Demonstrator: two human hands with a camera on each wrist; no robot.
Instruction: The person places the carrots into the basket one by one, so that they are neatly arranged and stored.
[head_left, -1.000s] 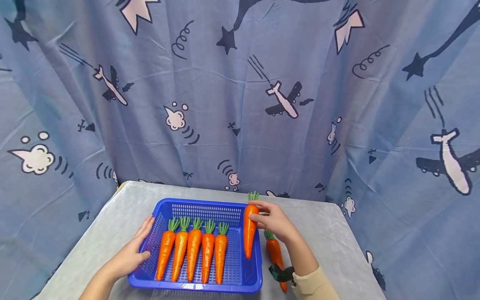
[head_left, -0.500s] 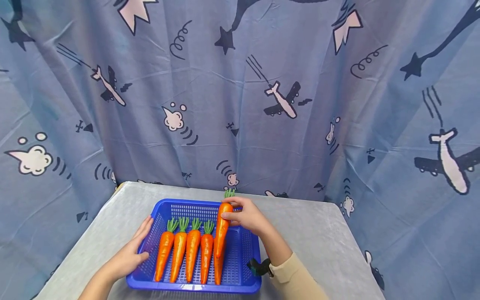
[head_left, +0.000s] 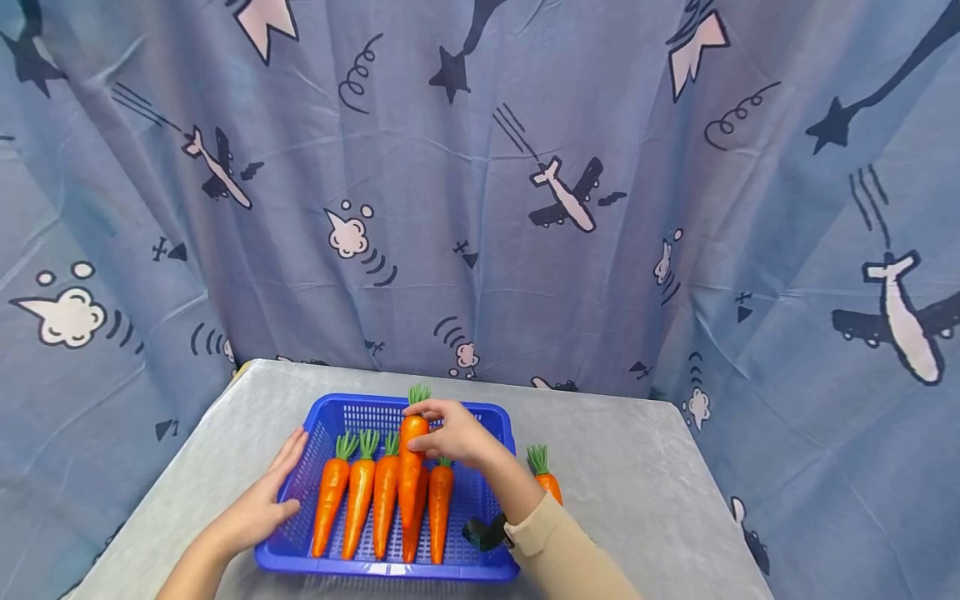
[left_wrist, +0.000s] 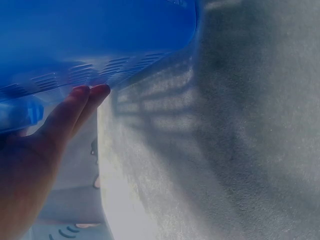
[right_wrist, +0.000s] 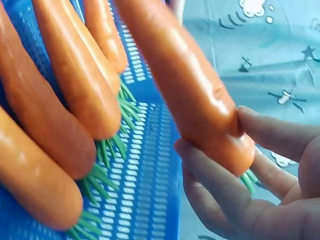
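1. Two hands in head view. Right hand (head_left: 453, 433) pinches a carrot (head_left: 410, 475) near its green top, fingers curled round it. Held carrot hangs tip-down over the blue basket (head_left: 330, 412), above the row of carrots (head_left: 360, 500) lying side by side inside, greens toward the far wall. Its tip overlaps the fourth carrot in the row; can't tell if they touch.
2. Same view: left hand (head_left: 266, 504) rests flat against the basket's left wall, fingers straight, thumb on the near rim. Nothing gripped.
3. Same view: one loose carrot (head_left: 546, 479) lies on the grey tabletop (head_left: 637, 483) just right of the basket, partly hidden by the right forearm. Beige sleeve (head_left: 570, 558) and a dark wrist strap (head_left: 483, 532) on that arm. Blue curtain (head_left: 480, 208) with plane and cloud prints behind.
4. Left wrist view: left-hand fingertips (left_wrist: 92, 92) touch the basket's outer wall (left_wrist: 100, 45), fingers extended. Grey tabletop (left_wrist: 240, 150) below, basket's slot shadow on it.
5. Right wrist view: right-hand fingers (right_wrist: 215, 175) and thumb clamp the carrot's (right_wrist: 185, 85) thick end, green stub poking out by the palm. Carrot slants over the basket mesh (right_wrist: 145, 170). Row carrots (right_wrist: 75, 80) lie to its left, green tops toward the camera.
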